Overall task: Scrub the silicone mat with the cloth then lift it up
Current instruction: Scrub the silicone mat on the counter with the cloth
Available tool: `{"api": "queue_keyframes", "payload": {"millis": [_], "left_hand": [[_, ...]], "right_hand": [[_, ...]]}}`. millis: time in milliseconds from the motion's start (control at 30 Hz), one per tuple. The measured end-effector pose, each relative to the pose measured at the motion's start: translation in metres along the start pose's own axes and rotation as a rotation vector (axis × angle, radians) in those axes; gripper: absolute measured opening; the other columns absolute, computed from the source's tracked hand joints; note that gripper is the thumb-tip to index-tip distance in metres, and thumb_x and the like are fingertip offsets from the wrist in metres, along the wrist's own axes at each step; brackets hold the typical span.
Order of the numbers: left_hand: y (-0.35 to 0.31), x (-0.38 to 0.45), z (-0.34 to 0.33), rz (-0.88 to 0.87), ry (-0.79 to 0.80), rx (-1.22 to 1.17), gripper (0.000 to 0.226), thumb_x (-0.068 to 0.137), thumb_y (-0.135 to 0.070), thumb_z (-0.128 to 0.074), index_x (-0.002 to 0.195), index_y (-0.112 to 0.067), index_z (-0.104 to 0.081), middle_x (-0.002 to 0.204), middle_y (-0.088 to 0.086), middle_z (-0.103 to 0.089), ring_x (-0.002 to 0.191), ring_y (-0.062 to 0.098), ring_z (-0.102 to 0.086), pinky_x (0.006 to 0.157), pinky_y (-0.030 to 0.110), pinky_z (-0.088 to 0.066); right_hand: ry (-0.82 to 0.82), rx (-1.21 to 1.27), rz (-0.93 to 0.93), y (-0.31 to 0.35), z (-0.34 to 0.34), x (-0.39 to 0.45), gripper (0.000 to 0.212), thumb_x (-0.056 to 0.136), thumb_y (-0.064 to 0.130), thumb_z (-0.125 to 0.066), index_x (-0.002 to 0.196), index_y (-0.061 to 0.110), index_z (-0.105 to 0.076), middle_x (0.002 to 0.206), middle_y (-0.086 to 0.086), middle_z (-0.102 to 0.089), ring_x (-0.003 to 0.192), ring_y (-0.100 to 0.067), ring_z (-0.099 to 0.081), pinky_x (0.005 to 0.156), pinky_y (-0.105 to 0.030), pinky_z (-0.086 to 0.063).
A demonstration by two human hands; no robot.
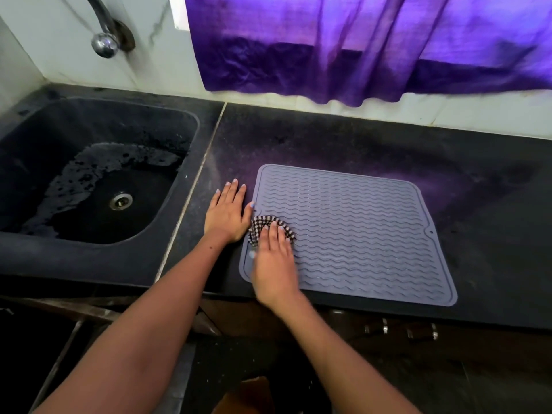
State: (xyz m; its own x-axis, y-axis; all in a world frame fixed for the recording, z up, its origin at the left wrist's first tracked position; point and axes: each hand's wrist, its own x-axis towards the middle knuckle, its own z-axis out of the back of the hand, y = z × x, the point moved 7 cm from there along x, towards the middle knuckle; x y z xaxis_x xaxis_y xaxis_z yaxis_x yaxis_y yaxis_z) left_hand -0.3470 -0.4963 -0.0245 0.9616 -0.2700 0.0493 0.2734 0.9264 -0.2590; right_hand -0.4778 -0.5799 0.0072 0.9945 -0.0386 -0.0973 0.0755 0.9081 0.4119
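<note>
Two hands: both are at the left end of the mat, near the worktop's front edge.
Right hand (273, 262): palm down and fingers nearly straight, pressing the cloth onto the mat; it lies flat rather than closed round anything, and it looks slightly blurred.
Cloth (263, 224): black-and-white checked, bunched under the right fingertips, lying on the mat's left side; only its far part shows beyond the fingers.
Left hand (228, 212): spread flat on the bare worktop just beside the mat's left edge, holding nothing; the thumb tip seems to touch the mat's rim, though that is hard to make out.
Silicone mat (358, 234): grey-lilac with wavy ridges, lying flat on the worktop (493, 210), its front edge close to the worktop's front edge and its right edge well short of the right end.
Sink (89, 180): dark basin set into the left end of the worktop, with water pooled around its drain.
Tap (104, 37): on the wall behind the sink.
Curtain (358, 46): purple, hanging over the wall behind the worktop's back edge.
</note>
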Motion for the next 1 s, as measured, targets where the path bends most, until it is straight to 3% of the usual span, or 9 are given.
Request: {"api": "queue_keyframes", "payload": {"millis": [133,267,400,467,567,633,733,867,1000], "left_hand": [[0.000,0.000,0.000,0.000,0.003,0.003,0.057,0.100,-0.041,-0.025,0.150,-0.013,-0.018,0.159,0.007,-0.009,0.147,0.019,-0.003,0.119,0.035,0.001],[-0.001,-0.001,-0.001,-0.004,0.017,0.003,0.058,0.100,-0.041,-0.024,0.150,-0.013,-0.016,0.159,0.007,-0.007,0.147,0.018,-0.002,0.119,0.035,0.002],[0.001,-0.001,-0.002,-0.004,0.018,0.005,0.059,0.100,-0.043,-0.022,0.150,-0.014,-0.015,0.159,0.006,-0.006,0.147,0.018,-0.001,0.119,0.035,0.002],[0.002,0.000,-0.002,-0.008,0.022,0.013,0.062,0.098,-0.047,-0.016,0.151,-0.014,-0.015,0.159,0.006,-0.006,0.147,0.017,-0.001,0.119,0.035,0.002],[0.001,0.000,-0.002,-0.005,0.017,0.006,0.072,0.089,-0.051,-0.008,0.150,-0.015,-0.017,0.159,0.005,-0.008,0.147,0.017,-0.002,0.119,0.035,0.001],[0.001,0.000,-0.002,-0.003,0.004,0.000,0.074,0.087,-0.052,-0.007,0.150,-0.015,-0.018,0.159,0.005,-0.009,0.147,0.017,-0.003,0.119,0.035,0.001],[0.001,0.000,-0.001,-0.002,0.005,0.006,0.085,0.079,-0.056,0.005,0.150,-0.015,-0.018,0.159,0.005,-0.009,0.147,0.017,-0.003,0.119,0.034,0.001],[0.000,0.000,0.001,0.000,0.013,0.023,0.090,0.073,-0.055,0.009,0.150,-0.015,-0.016,0.159,0.004,-0.008,0.147,0.016,-0.003,0.119,0.034,0.001],[-0.001,0.000,0.000,-0.002,0.009,0.035,0.087,0.075,-0.054,0.007,0.150,-0.016,-0.015,0.159,0.004,-0.007,0.147,0.016,-0.003,0.119,0.033,0.001]], "right_hand": [[-0.126,-0.160,0.043,0.003,-0.015,-0.006,0.069,0.096,0.034,-0.032,0.147,0.002,0.001,0.156,-0.018,0.005,0.145,-0.028,0.007,0.114,-0.038,0.010],[-0.200,-0.137,0.096,-0.001,-0.010,-0.002,0.064,0.092,0.037,-0.039,0.145,0.003,-0.024,0.154,-0.016,-0.021,0.144,-0.026,-0.017,0.114,-0.037,-0.003],[-0.091,0.172,0.059,-0.016,0.011,0.011,0.047,0.093,0.023,-0.049,0.139,0.021,-0.041,0.149,0.000,-0.036,0.135,-0.015,-0.036,0.114,-0.029,-0.020],[0.025,0.483,-0.098,-0.028,0.025,0.032,0.037,0.091,0.016,-0.054,0.127,0.021,-0.056,0.125,-0.004,-0.062,0.101,-0.016,-0.060,0.093,-0.035,-0.045],[-0.095,0.887,-0.284,-0.038,0.051,0.061,0.027,0.091,0.009,-0.053,0.116,0.010,-0.063,0.109,-0.008,-0.069,0.097,-0.023,-0.065,0.092,-0.033,-0.050],[-0.254,0.618,-0.243,-0.035,0.067,0.069,0.032,0.092,0.008,-0.051,0.123,0.011,-0.058,0.115,-0.004,-0.065,0.107,-0.021,-0.060,0.097,-0.020,-0.040],[-0.224,0.287,-0.044,-0.018,0.047,0.071,0.044,0.092,0.006,-0.045,0.135,0.014,-0.045,0.132,-0.010,-0.054,0.120,-0.026,-0.052,0.103,-0.032,-0.038],[-0.167,-0.093,0.121,-0.018,0.007,0.065,0.061,0.094,0.020,-0.041,0.148,0.009,-0.016,0.157,-0.008,-0.013,0.146,-0.018,-0.007,0.115,-0.028,0.005],[-0.181,-0.067,0.169,-0.020,0.012,0.069,0.055,0.096,0.020,-0.041,0.147,0.013,-0.022,0.156,-0.002,-0.020,0.145,-0.014,-0.014,0.115,-0.024,-0.002]]}}
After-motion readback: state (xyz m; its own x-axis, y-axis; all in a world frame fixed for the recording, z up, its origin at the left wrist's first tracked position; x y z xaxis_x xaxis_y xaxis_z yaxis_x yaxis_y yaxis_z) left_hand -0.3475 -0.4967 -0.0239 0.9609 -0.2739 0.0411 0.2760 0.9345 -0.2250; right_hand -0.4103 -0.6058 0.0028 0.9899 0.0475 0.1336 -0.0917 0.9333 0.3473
